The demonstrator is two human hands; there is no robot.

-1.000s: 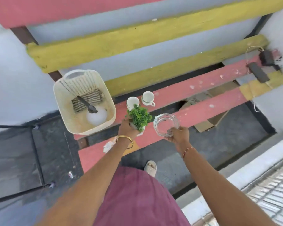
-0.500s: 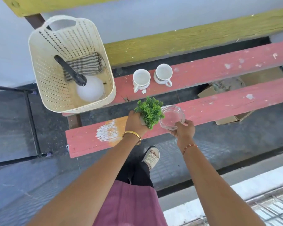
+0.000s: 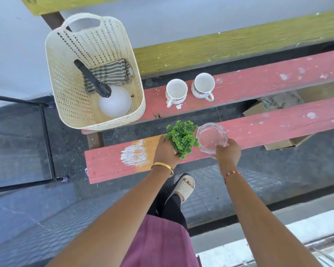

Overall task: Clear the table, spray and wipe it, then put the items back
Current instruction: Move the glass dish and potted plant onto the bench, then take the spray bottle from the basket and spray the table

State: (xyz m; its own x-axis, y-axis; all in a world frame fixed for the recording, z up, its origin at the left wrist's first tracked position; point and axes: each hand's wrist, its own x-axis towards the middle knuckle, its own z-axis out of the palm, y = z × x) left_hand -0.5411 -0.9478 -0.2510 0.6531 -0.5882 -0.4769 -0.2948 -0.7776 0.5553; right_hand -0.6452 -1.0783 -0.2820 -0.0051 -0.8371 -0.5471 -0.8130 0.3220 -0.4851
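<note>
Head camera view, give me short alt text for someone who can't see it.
A person's left hand holds a small green plant and the right hand a glass bowl at a red plank. Behind stand two white cups and a basket holding a spray bottle and cloth.

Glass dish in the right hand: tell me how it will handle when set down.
The glass dish looks thick, so probably heavy for its size. Smooth clear glass is likely slippery and could chip. Wide and low, it should sit steadily.
</note>
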